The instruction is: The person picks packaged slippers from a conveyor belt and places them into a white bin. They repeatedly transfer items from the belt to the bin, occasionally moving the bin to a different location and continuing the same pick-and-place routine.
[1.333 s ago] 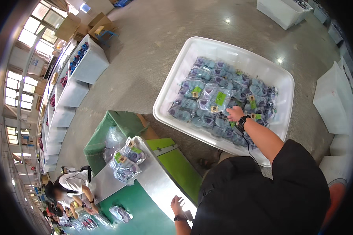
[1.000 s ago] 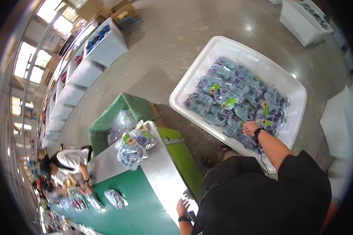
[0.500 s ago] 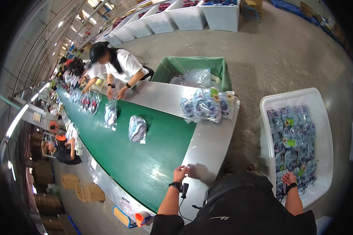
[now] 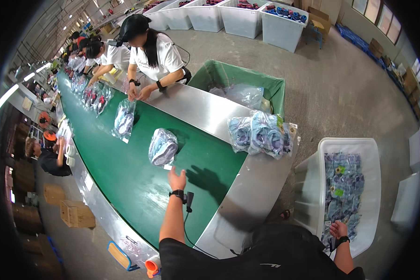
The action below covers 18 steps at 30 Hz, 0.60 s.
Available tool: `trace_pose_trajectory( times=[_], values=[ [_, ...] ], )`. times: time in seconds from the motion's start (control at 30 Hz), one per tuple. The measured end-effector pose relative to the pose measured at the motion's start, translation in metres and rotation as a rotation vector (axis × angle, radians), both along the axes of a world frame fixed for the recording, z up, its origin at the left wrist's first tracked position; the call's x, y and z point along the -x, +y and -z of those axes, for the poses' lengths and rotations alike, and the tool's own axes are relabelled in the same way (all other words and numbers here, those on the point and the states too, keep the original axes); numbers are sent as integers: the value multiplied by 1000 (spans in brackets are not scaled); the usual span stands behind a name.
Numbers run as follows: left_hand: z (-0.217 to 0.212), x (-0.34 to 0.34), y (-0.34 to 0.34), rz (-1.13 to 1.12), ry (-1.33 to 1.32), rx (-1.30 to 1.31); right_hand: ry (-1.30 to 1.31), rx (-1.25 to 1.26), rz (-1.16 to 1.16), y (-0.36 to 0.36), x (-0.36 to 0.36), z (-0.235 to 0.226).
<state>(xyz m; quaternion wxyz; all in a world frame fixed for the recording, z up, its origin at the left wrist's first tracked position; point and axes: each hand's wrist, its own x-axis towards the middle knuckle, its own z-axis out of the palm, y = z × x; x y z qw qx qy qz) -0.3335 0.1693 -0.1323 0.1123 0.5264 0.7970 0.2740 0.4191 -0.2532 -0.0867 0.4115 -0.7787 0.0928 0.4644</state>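
A: Surface and room?

B: Green belt (image 4: 126, 170) is stretching off to the upper left, with a metal ledge (image 4: 261, 179) bordering its near end. Beyond, white tubs (image 4: 284, 36) are lining the grey floor (image 4: 308, 70). A co-worker (image 4: 158, 58) is leaning over the belt's far side, both hands at the top of another bag (image 4: 124, 120).

A: And the bagged shoe bundle (image 4: 163, 147)?

B: It's lying on the belt, just ahead of the left hand (image 4: 177, 178). That hand is reaching with fingers spread, gripping nothing; contact I can't tell. The right hand (image 4: 339, 229) is hanging at the near end of the white bin (image 4: 376, 186), fingers loosely curled; whether it's holding anything, I can't tell.

A: Edges, open room?

B: Bare belt is lying left and right of the bundle. A heap of bagged shoes (image 4: 266, 135) is crowding the ledge's far corner, beside the green container (image 4: 273, 84). A strip of floor is separating ledge and bin.

A: Changes?

B: Half a second ago the left hand was above the ledge; now it's extending over the belt. The right is staying by the bin.
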Motion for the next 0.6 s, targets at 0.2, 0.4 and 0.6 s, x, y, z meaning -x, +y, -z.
trace_pose_trajectory(
  times=[0.2, 0.4, 0.6],
  values=[
    [-46, 16, 76, 6, 174, -124, -64, 29, 24, 11, 26, -40],
    [-69, 23, 118, 235, 393, -98, 3, 37, -12, 31, 36, -58],
    [-44, 33, 80, 172, 294, 256, -105, 12, -90, 62, 51, -77]
  ],
)
